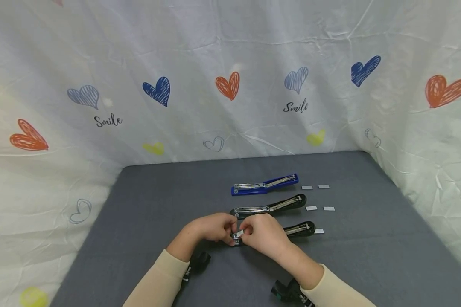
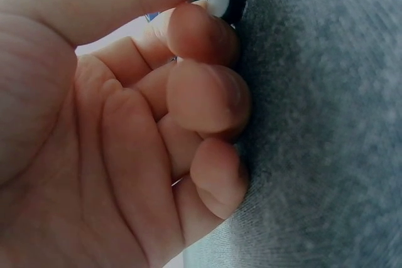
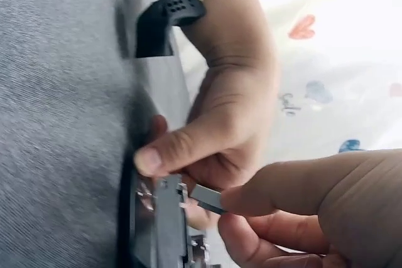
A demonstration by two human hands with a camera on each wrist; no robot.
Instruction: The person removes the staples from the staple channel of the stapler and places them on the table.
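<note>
Nearest of three opened staplers is a black stapler (image 1: 301, 229), its magazine partly covered by both hands. My left hand (image 1: 214, 227) grips its left end, with the thumb on the tip in the right wrist view. Between thumb and index finger, my right hand (image 1: 266, 236) pinches a short staple strip (image 3: 207, 198), tilted at the magazine's end. The left wrist view shows my curled left fingers (image 2: 207, 98) close to the cloth and a bit of the stapler past the thumb.
Behind lie another opened black stapler (image 1: 288, 204) and an opened blue stapler (image 1: 280, 182). To their right are several staple strips (image 1: 328, 209), one (image 1: 319, 231) beside the nearest stapler. A grey cloth (image 1: 150, 204) covers the table; a patterned white curtain (image 1: 192, 51) hangs behind.
</note>
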